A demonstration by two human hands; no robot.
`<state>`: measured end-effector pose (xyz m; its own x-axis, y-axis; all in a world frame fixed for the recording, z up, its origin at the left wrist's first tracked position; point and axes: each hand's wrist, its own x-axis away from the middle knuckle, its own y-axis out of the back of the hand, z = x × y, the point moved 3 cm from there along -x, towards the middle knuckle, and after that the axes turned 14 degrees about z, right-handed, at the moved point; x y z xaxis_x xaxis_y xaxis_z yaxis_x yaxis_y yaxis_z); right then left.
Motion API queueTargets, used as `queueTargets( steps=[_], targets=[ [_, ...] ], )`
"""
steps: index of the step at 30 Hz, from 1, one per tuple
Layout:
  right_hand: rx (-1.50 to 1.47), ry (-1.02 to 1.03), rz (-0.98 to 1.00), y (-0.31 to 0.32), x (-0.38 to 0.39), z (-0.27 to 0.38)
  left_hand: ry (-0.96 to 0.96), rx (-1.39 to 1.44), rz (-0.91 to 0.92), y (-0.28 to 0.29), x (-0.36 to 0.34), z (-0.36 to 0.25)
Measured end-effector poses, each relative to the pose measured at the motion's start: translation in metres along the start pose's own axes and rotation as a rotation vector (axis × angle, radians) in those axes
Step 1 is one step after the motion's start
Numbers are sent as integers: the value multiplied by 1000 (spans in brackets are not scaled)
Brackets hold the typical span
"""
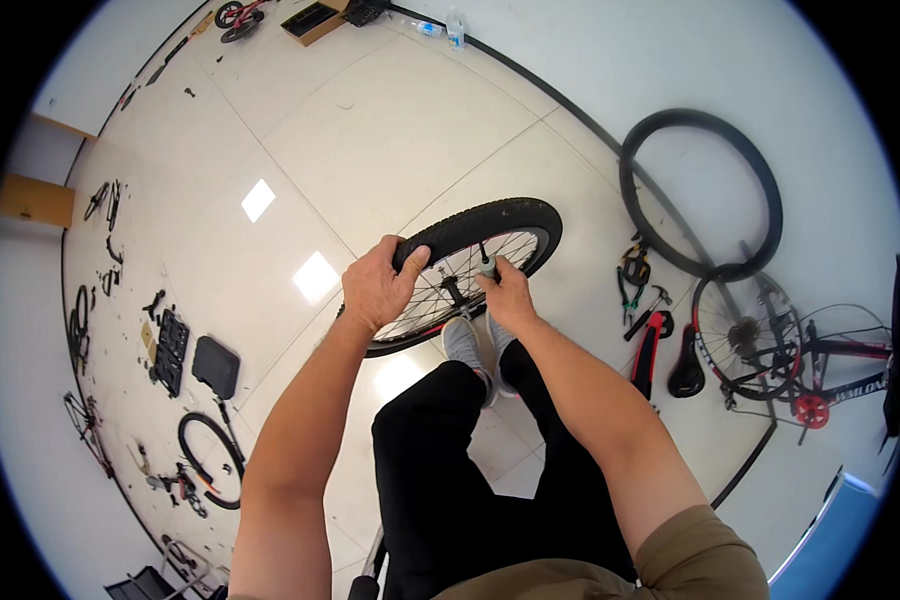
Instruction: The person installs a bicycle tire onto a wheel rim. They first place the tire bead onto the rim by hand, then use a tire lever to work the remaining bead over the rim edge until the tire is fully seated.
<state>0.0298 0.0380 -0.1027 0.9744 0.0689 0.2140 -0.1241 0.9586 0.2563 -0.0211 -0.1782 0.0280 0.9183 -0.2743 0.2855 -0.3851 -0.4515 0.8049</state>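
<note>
A bicycle wheel [490, 218] with a black knobby tyre and thin spokes is tilted in front of me, above my shoes. My left hand [382, 285] is closed around the tyre on its left side, thumb on top. My right hand [510, 298] reaches inside the rim. Its fingers pinch a small grey-green cylindrical piece [487, 266], which meets a black valve stem [483, 248] on the rim's inner side. Whether this piece is a cap or a tool, I cannot tell. The hub [452, 287] shows between my hands.
To the right, a loose tyre [660, 125] leans on the wall near a bicycle frame [850, 350] with its wheel. Pliers [627, 300], a hammer [648, 312] and a black saddle [686, 365] lie on the floor. At left are a toolbox [216, 367] and another tyre [192, 425].
</note>
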Motion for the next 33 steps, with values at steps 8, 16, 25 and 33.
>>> queueTargets(
  steps=[8, 16, 25, 33],
  targets=[
    [-5, -162, 112, -6, -7, 12, 81, 15, 1, 3, -2, 3],
    [26, -192, 81, -11, -9, 24, 94, 5, -31, 3, 0, 8],
    [51, -149, 87, -18, -9, 1, 70, -15, -69, 2, 0, 9],
    [6, -179, 40, -11, -2, 24, 55, 25, -49, 2, 5, 7]
  ],
)
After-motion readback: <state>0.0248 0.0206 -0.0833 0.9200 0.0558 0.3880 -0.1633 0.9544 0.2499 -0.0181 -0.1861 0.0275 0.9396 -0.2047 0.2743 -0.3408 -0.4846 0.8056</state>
